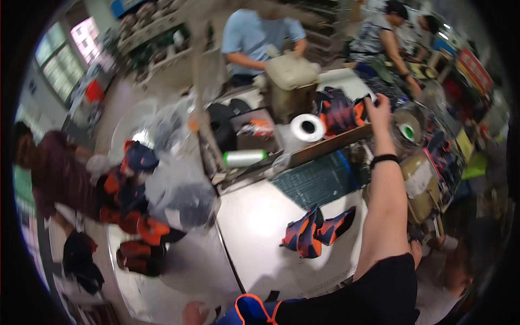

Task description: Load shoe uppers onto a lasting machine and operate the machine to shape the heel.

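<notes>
My right hand (378,108) reaches far across the table, a dark band at its wrist. Its fingers are closed at the right end of a pile of dark blue and orange shoe uppers (338,114), seemingly on one upper's edge; blur hides the exact grip. Low at the bottom edge, my left hand (195,313) is partly cut off, its fingers apart and nothing visible in them. To its right, close to my body, is a blue piece with orange trim (254,310), cut off by the frame. A few navy and orange uppers (311,233) stand on the white tabletop (260,216).
A white thread cone (307,128) and a green-ended spool (245,158) sit by a beige machine (292,76). A dark green mat (317,181) lies before the wooden ledge. Plastic bags (181,189) and more uppers (151,230) crowd the left. Several people work around the table.
</notes>
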A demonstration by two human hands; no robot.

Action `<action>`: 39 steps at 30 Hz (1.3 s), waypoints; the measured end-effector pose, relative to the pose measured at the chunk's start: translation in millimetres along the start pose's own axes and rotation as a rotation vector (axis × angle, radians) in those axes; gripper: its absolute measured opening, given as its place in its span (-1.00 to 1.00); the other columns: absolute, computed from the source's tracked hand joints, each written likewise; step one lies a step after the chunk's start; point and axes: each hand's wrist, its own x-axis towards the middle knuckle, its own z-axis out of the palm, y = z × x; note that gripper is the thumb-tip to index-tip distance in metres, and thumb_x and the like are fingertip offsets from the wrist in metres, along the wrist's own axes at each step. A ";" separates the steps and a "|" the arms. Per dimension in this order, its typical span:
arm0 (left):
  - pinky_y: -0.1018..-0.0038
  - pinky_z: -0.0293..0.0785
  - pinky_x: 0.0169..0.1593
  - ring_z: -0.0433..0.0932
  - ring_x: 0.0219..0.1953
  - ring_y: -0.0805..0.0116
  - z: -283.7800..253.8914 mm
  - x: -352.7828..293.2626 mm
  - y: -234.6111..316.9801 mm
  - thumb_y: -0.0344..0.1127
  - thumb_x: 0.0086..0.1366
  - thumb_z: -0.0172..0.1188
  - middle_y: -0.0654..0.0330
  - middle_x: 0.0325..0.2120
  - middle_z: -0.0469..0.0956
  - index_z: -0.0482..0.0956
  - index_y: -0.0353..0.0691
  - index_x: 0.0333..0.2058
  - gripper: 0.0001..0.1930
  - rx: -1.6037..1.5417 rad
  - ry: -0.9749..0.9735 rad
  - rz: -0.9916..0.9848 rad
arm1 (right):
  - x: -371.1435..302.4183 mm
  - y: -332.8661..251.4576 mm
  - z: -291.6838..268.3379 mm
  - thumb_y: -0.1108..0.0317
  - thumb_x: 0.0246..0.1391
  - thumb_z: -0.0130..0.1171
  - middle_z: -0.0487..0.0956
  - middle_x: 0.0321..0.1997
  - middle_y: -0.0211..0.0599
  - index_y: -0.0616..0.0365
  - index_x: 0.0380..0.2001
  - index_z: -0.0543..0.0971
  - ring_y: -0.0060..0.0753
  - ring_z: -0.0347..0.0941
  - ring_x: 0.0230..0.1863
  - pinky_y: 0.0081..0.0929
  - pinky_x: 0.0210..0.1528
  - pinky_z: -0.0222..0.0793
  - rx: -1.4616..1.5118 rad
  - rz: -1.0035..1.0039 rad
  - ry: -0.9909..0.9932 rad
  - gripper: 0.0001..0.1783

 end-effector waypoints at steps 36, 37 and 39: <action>0.36 0.52 -0.02 0.53 -0.01 0.26 -62.8 47.6 -397.1 -0.16 0.18 0.39 0.03 0.03 0.43 0.08 -0.05 0.32 -0.17 -1.441 0.648 -0.388 | -735.7 -745.3 33.4 0.18 0.11 0.22 0.60 -0.14 -0.08 0.34 -0.04 0.52 -0.44 0.52 -0.10 -0.47 0.00 0.38 0.694 0.303 -1.592 -0.53; 0.33 0.52 0.01 0.52 0.01 0.21 -62.4 57.0 -395.9 -0.20 0.14 0.42 -0.02 0.08 0.39 0.06 -0.06 0.33 -0.12 -1.418 0.651 -0.348 | -742.2 -748.7 57.4 0.26 0.03 0.21 0.60 -0.21 -0.08 0.38 -0.08 0.53 -0.39 0.55 -0.17 -0.43 -0.11 0.42 0.510 0.208 -1.719 -0.55; 0.36 0.53 0.01 0.51 0.03 0.20 -63.6 54.0 -398.4 -0.22 0.14 0.43 -0.02 0.06 0.41 0.07 -0.06 0.33 -0.12 -1.335 0.624 -0.373 | -753.3 -758.5 62.7 0.33 -0.04 0.19 0.61 -0.29 -0.08 0.42 -0.11 0.53 -0.35 0.57 -0.24 -0.39 -0.22 0.47 0.301 0.106 -1.855 -0.57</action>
